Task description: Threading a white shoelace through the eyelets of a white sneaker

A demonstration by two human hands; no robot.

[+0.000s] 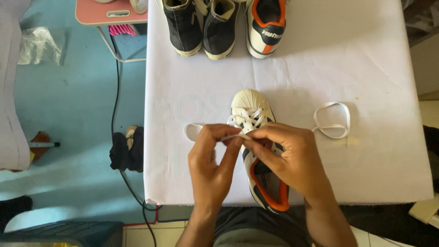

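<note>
I count four shoes on the white table (366,174): two black high-top canvas shoes (183,27) (221,29) and two white sneakers with orange lining (266,27) (251,110). I see two bare hands (212,162) (288,155) and two loops of flat white lace (333,120) (194,131).

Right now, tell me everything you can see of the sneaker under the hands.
The sneaker is white with a ribbed shell toe, black side panels and an orange lining at the collar. It lies sole-down on the white table cover, toe pointing away, heel over the near edge. White laces cross its upper part and trail out to both sides. The left hand and right hand pinch the lace over its tongue.
</note>
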